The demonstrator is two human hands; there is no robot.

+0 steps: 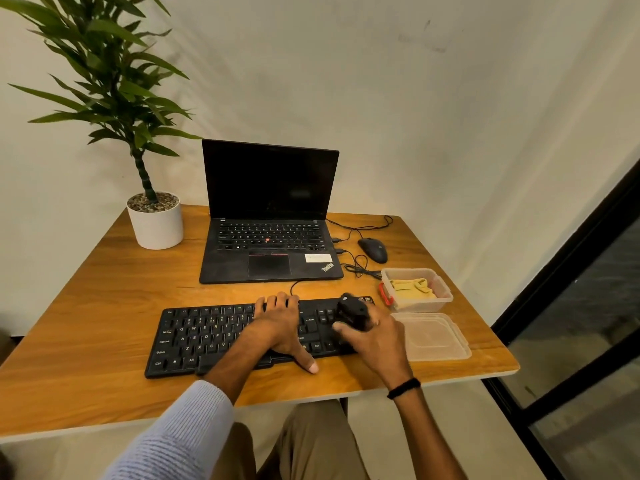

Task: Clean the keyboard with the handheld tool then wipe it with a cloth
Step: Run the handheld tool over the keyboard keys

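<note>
My right hand [375, 336] is wrapped around the handheld tool [351, 311] — a small, blocky black thing, matte, its rounded top poking above my fingers. I hold it over the right end of the keyboard [207, 336], at the number-pad side; whether its underside touches the keys I cannot tell. My left hand [282, 327] lies flat on the keyboard's middle, fingers straight and reaching the back edge, thumb splayed off the front edge onto the table [104, 306].

The keyboard is a long black plastic slab with low square keys and white lettering, set on smooth, warm-grained wood. The cloth [412, 289] — yellow, soft, crumpled — sits in a clear rectangular plastic box [441, 296] with a red clasp, just right of the keyboard's far corner. Its translucent lid [434, 337] lies flat beside my right hand.
</note>
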